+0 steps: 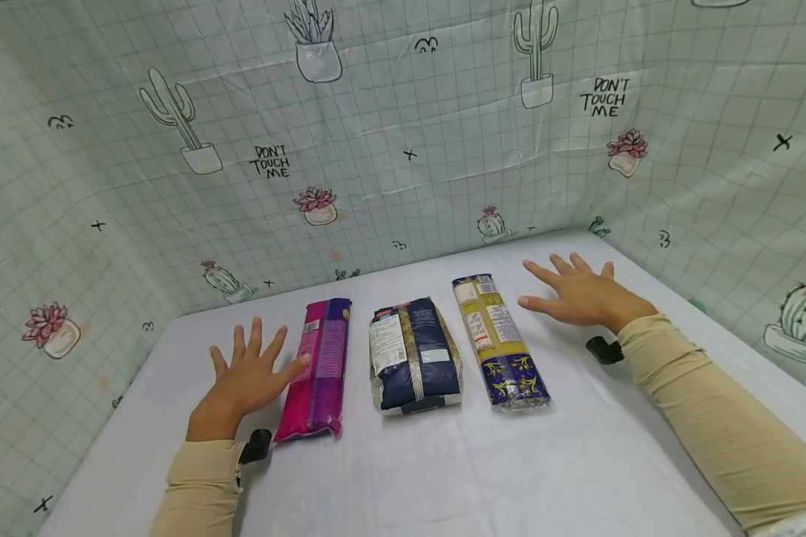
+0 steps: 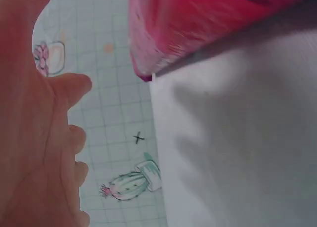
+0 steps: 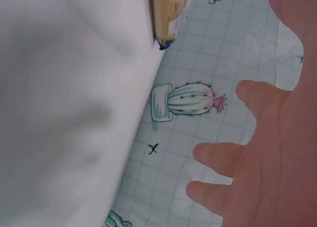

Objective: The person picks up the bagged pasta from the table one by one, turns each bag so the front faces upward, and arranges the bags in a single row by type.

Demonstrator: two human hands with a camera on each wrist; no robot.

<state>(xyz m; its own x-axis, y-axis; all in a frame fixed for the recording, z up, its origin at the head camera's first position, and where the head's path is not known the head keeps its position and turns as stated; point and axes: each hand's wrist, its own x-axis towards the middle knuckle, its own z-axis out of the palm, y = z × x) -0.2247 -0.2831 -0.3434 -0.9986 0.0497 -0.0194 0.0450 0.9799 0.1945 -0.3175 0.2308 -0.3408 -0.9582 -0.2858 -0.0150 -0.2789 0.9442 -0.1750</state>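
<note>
Three food packets lie in a row on a white table in the head view. On the left is a long pink and purple packet (image 1: 316,373); a plump navy packet (image 1: 416,358) with a see-through strip lies in the middle. A long yellow and blue packet (image 1: 500,339) is on the right. My left hand (image 1: 245,380), fingers spread, hovers beside the pink packet, its thumb overlapping that packet's edge in view; whether they touch I cannot tell. To the right of the yellow packet, my right hand (image 1: 574,291) is spread in the air, holding nothing.
Behind and at both sides hangs a pale gridded curtain (image 1: 389,149) printed with cacti and lettering. The white table (image 1: 416,477) extends in front of the packets. A small black wrist device (image 1: 257,446) sits at the left cuff, another black device (image 1: 604,350) at the right.
</note>
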